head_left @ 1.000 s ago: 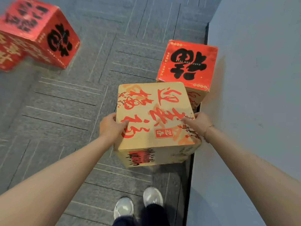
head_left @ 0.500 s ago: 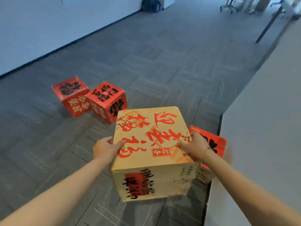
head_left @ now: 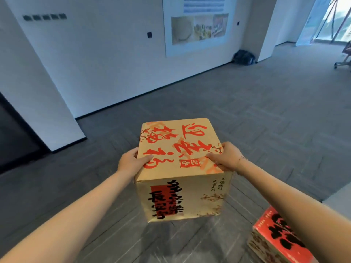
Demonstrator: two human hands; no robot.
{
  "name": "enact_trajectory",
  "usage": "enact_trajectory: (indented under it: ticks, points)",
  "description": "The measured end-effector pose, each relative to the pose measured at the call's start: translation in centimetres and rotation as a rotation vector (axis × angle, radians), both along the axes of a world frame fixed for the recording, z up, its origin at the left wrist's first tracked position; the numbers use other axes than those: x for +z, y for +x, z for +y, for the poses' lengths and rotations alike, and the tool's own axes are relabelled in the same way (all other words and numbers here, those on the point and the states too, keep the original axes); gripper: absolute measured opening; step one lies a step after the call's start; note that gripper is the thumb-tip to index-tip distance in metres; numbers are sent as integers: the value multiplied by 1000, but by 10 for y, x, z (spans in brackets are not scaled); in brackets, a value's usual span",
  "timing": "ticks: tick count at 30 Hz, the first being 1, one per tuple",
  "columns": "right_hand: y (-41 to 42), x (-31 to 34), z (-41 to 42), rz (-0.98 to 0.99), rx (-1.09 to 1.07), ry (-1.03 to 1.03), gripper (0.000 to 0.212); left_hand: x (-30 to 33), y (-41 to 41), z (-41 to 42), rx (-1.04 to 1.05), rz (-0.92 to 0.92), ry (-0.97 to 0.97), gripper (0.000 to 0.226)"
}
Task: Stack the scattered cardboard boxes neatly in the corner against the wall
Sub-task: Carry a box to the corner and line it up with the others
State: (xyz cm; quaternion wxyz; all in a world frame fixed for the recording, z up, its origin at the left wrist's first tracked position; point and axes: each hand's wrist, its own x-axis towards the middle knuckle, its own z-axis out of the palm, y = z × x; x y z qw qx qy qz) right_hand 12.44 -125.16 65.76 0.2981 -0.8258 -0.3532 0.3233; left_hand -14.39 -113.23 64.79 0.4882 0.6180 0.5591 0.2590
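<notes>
left hand (head_left: 129, 162) and right hand (head_left: 227, 158) clamp the tan box (head_left: 180, 168) from its sides, thumbs curled over the top (held clear above the floor (head_left: 266, 114)); red box (head_left: 275, 238) sits at 4 o'clock.

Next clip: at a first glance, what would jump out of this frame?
The tan cardboard box with red brush lettering fills the centre, held off the grey carpet floor between the left hand and the right hand, thumbs on its top. At the lower right corner sits a red cardboard box with black lettering. A pictured wall poster hangs on the far wall.
</notes>
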Motion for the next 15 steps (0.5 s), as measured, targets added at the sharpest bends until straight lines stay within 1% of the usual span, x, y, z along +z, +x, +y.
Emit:
enact_trajectory:
  ticks: [4, 8, 13, 15]
  points:
    - [-72, 38, 56, -27, 151, 78, 50, 35, -90, 17, 126, -40, 57, 47]
    - [-167, 70, 109, -83, 336, 137, 45, 65, -198, 26, 249, -31, 113, 51]
    - [-311, 99, 153, -91, 555, 199, 24, 100, -356, 20, 407, 86, 135, 57]
    - [-373, 104, 168, -71, 647, 206, 21, 112, -419, 12, 483, 128, 132, 54]
